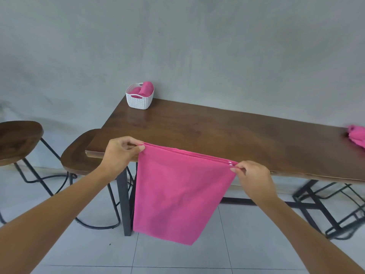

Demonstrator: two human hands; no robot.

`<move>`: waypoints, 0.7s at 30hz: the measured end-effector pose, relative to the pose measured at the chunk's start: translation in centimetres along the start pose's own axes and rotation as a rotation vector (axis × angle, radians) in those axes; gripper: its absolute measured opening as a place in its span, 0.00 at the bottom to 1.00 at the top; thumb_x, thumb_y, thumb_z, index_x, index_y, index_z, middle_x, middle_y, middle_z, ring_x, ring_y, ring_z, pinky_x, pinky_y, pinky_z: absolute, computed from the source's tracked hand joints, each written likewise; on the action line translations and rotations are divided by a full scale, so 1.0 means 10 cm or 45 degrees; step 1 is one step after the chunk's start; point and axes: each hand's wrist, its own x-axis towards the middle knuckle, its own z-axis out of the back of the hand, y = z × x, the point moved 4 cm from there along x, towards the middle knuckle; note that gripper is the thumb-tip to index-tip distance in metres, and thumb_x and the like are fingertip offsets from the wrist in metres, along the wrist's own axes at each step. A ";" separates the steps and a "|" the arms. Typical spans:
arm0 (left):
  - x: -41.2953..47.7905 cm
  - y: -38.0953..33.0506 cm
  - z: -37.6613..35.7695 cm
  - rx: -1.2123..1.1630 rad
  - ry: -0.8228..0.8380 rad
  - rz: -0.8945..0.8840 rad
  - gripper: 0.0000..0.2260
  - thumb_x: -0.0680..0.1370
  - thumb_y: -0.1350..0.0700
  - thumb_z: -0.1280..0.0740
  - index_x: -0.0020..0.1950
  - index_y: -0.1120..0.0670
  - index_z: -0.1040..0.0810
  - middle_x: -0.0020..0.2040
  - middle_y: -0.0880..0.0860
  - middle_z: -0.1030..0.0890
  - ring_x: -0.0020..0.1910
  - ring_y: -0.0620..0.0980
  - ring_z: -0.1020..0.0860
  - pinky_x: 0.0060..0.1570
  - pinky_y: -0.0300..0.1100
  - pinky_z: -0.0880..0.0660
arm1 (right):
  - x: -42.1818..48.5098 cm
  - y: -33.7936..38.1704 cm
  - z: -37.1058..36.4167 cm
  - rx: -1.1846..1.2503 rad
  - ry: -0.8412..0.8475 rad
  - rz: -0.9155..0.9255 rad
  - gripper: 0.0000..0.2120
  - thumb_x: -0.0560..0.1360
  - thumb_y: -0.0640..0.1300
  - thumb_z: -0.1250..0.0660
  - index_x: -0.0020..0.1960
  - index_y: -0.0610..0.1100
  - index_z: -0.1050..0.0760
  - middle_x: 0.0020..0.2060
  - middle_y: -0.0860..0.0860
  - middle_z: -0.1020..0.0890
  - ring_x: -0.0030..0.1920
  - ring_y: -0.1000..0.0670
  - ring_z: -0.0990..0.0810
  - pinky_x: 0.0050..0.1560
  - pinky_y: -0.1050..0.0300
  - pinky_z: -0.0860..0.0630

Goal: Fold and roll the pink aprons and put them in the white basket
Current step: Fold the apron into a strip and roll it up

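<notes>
A folded pink apron (178,192) hangs in the air in front of the table's near edge. My left hand (121,153) pinches its upper left corner. My right hand (251,177) pinches its upper right corner, where small white snaps show. The white basket (138,101) stands at the table's far left corner with rolled pink aprons (145,89) inside it. Another loose pink apron (357,135) lies bunched on the table at the far right, cut off by the frame's edge.
The long dark wooden table (217,133) stands against a grey wall. Two wooden stools (79,155) with black metal legs stand to its left. More black stool frames (335,206) sit under the table at the right. The floor is grey tile.
</notes>
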 end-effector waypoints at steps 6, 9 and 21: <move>-0.06 0.03 -0.04 -0.017 0.010 0.015 0.03 0.74 0.67 0.25 0.46 0.61 0.15 0.44 0.55 0.13 0.43 0.52 0.14 0.43 0.39 0.17 | -0.02 -0.02 0.02 -0.020 0.082 -0.079 0.08 0.78 0.48 0.28 0.41 0.46 0.20 0.36 0.56 0.21 0.38 0.51 0.23 0.39 0.56 0.34; -0.07 0.03 -0.07 -0.019 0.007 0.019 0.04 0.74 0.67 0.25 0.47 0.61 0.14 0.44 0.55 0.13 0.42 0.51 0.14 0.42 0.37 0.18 | 0.01 -0.02 0.04 -0.119 0.114 -0.006 0.10 0.79 0.48 0.30 0.40 0.45 0.21 0.35 0.54 0.23 0.38 0.49 0.26 0.39 0.55 0.34; -0.05 0.21 -0.36 0.080 0.139 0.006 0.05 0.72 0.66 0.22 0.44 0.62 0.16 0.43 0.56 0.14 0.45 0.55 0.15 0.52 0.45 0.19 | -0.10 -0.39 -0.15 0.075 0.236 -0.232 0.07 0.78 0.43 0.30 0.43 0.46 0.25 0.37 0.56 0.21 0.40 0.57 0.25 0.37 0.63 0.33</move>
